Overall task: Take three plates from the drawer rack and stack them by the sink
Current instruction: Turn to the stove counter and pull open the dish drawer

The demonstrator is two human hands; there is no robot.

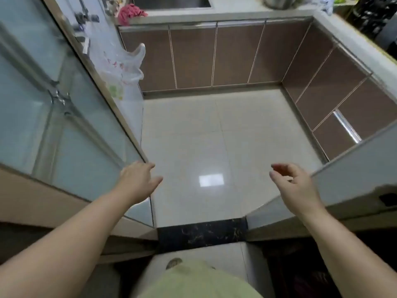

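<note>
I stand at a kitchen doorway, looking down at the tiled floor. My left hand is held out with fingers apart and holds nothing, close to the edge of the glass sliding door. My right hand is also empty, fingers loosely curled and apart, next to the right door panel. The steel sink sits in the white counter at the far wall. Brown cabinet fronts run under the counter; one drawer low on the right shows a shiny handle. No plates or rack are in view.
A pink cloth lies on the counter left of the sink. A white plastic bag hangs by the left door. A steel pot stands on the counter at the back right. A black marble threshold crosses the doorway.
</note>
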